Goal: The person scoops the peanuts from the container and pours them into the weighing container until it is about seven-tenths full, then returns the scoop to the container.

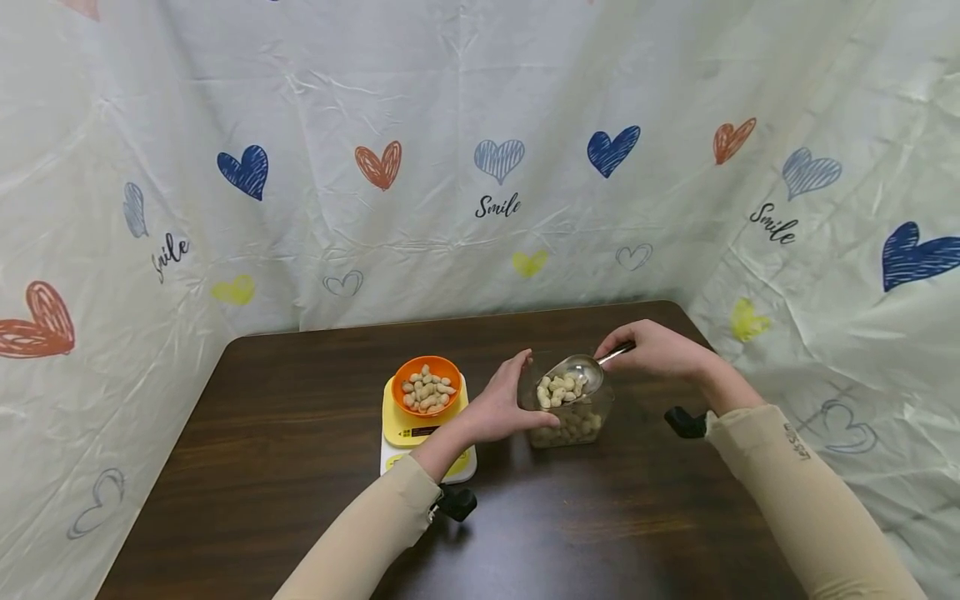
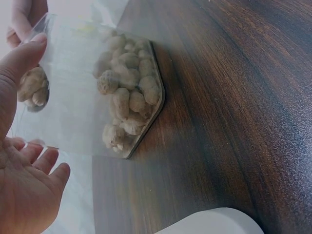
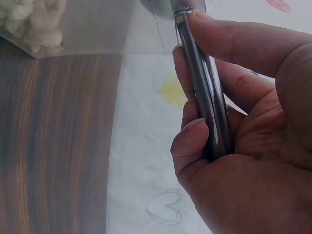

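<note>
A clear plastic container (image 1: pixel 604 410) of unshelled peanuts (image 2: pixel 129 92) stands on the table. My left hand (image 1: pixel 497 407) holds it by its left side, the thumb on the near wall and the fingers spread along the far side. My right hand (image 3: pixel 243 107) grips the dark handle (image 3: pixel 207 92) of a metal scoop (image 1: pixel 591 375), fingers wrapped round it. The scoop's bowl is at the container's mouth, loaded with several peanuts (image 1: pixel 557 390). More peanuts show through the wall at the bottom of the container.
Left of the container, an orange bowl (image 1: pixel 397 373) with peanuts sits on a yellow and white kitchen scale (image 1: pixel 397 429), close by my left forearm. The dark wood table (image 1: pixel 300 467) meets a white, heart-printed sheet (image 1: pixel 420 250) at the back and sides.
</note>
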A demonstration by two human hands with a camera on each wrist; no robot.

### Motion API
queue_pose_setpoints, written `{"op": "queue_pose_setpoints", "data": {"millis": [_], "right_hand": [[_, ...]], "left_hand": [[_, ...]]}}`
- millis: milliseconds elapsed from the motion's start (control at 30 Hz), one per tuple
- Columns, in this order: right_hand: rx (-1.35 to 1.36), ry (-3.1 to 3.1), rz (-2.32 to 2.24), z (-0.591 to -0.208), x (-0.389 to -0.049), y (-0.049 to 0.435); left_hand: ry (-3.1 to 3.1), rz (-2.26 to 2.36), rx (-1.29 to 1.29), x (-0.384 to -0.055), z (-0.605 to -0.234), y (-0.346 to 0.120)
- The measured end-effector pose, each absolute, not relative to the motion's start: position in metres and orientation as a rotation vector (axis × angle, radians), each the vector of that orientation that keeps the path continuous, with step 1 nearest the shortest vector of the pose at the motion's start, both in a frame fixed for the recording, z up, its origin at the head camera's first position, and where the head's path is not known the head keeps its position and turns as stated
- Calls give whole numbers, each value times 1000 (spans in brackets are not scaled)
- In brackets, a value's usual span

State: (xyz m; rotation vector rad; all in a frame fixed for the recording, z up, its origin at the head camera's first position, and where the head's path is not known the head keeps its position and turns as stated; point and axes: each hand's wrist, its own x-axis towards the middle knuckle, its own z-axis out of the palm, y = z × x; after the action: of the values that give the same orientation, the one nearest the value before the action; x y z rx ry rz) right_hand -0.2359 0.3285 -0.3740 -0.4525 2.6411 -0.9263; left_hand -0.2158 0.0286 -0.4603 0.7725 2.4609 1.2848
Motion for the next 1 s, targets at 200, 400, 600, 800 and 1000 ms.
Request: {"op": "queue_pose_setpoints", "data": {"millis": [200,400,600,800,1000], "right_hand": [[-458,2677,-898,-373,-239,333],[-454,2691,-901,-371,-243,334],[-480,2657,-903,-372,-245,332],[-477,2614,-919,-372,-245,332],[-476,2608,-915,-376,-248,337]], "left_hand": [[2457,1277,774,-216,-461,29],[2453,1267,782,-216,-458,28],[2454,1260,775,-215,-458,28],[2452,1265,769,-215,-458,28],[2440,1246,758,-215,-458,28]]}}
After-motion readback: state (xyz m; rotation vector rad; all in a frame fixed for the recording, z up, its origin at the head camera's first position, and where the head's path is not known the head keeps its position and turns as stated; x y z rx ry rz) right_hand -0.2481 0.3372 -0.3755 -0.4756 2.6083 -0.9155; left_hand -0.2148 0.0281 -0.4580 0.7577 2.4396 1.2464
